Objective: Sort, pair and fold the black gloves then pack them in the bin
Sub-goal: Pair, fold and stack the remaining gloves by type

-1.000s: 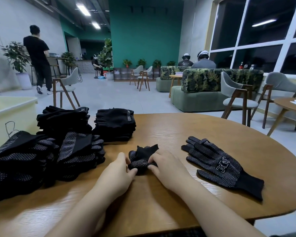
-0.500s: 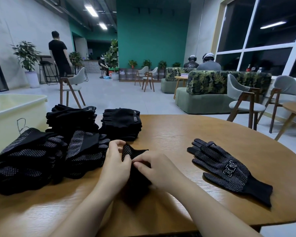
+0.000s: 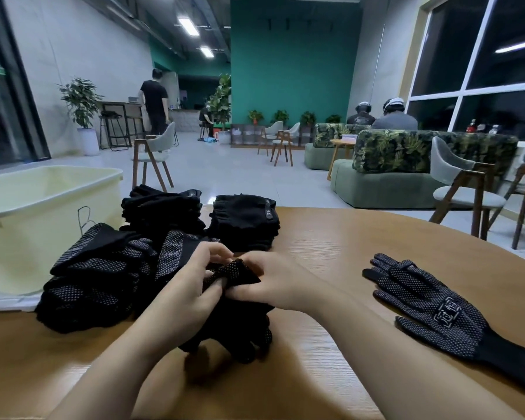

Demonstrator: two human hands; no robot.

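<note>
Pretty dim on my feed, light's mostly from the ceiling strips (image 3: 188,25) way up past my hands. Soft shadows pool on the table (image 3: 331,244) under both forearms. Wide lens bends the edges, windows (image 3: 482,56) are dark with a streak of glare.

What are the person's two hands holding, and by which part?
Both the left hand and right hand pinch a dotted black glove at its upper edge.
</note>
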